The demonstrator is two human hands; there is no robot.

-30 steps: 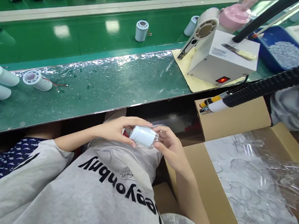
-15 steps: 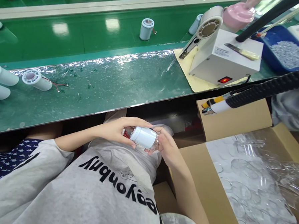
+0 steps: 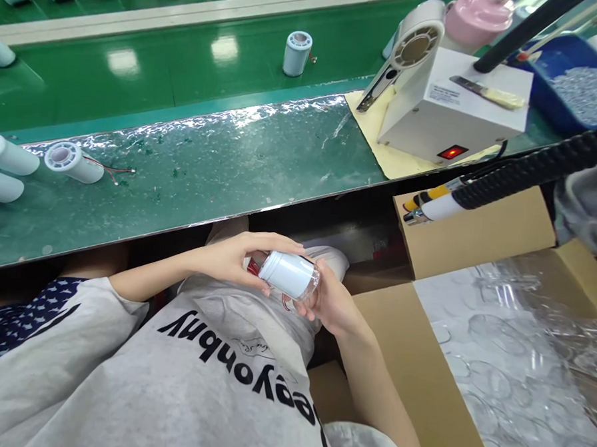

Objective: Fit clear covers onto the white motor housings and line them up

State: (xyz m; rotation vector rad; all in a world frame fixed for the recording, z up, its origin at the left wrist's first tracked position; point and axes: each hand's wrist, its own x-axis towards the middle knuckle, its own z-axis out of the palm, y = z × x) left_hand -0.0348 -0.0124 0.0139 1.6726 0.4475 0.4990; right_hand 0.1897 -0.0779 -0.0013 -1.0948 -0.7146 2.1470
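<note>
- Head view: the pale blue cylinder (image 3: 286, 274) is held in the air over the lap, off the near edge of the green surface (image 3: 221, 173), lying tilted with its right end slightly lower.
- Left hand (image 3: 256, 264): curved around the cylinder's left end, thumb below and fingers along the top; red wires (image 3: 252, 266) show beside the palm.
- Right hand (image 3: 319, 294): partly closed on the cylinder's right end, thumb behind it and fingertips underneath; clear plastic (image 3: 317, 281) shows around that end.
- At the left end of the surface, several similar cylinders lie on their sides; one with loose wires (image 3: 84, 167) lies just to their right.
- Toward the right end, a white machine (image 3: 457, 108) with a lit red switch stands on a yellow sheet (image 3: 382, 154).
- Beyond the far edge, one cylinder (image 3: 296, 55) stands upright on a green belt (image 3: 147, 62).
- Off the near edge, at right, a cardboard box (image 3: 411, 356) holds clear plastic pieces (image 3: 495, 374).
</note>
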